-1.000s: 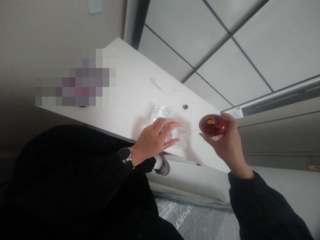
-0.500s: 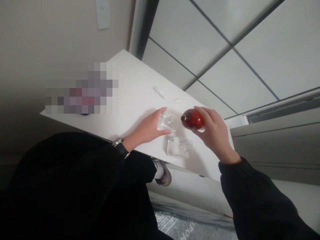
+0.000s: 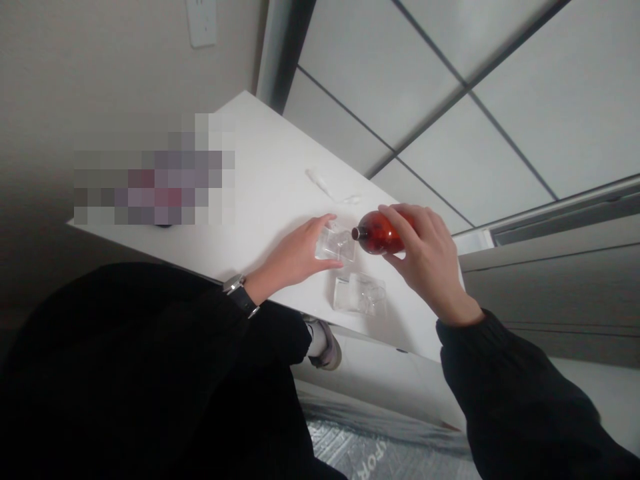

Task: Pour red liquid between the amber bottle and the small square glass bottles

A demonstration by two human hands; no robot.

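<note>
My left hand (image 3: 303, 250) is wrapped round the sides of a clear, square-looking container (image 3: 340, 244) on the white table, thumb on the near side and fingers on the far side. In my right hand (image 3: 425, 260) is a reddish-brown bottle (image 3: 383, 233), gripped round its body. It is tilted over, its uncapped mouth pointing left at the clear container. Whether liquid is flowing cannot be made out. A second clear container (image 3: 360, 295) rests on the table just nearer to me, touched by neither hand.
A thin, pale, translucent dropper-like item (image 3: 333, 188) lies beyond the containers on the white table (image 3: 270, 180). Something blurred out (image 3: 160, 187) stands at the table's left end. Tiled panels (image 3: 430, 93) run along the far side, and a wall socket (image 3: 201, 23) is above left.
The bottle in my right hand has tipped further, its mouth swinging left and slightly up in view towards the clear container. My left hand has stayed at that container.
</note>
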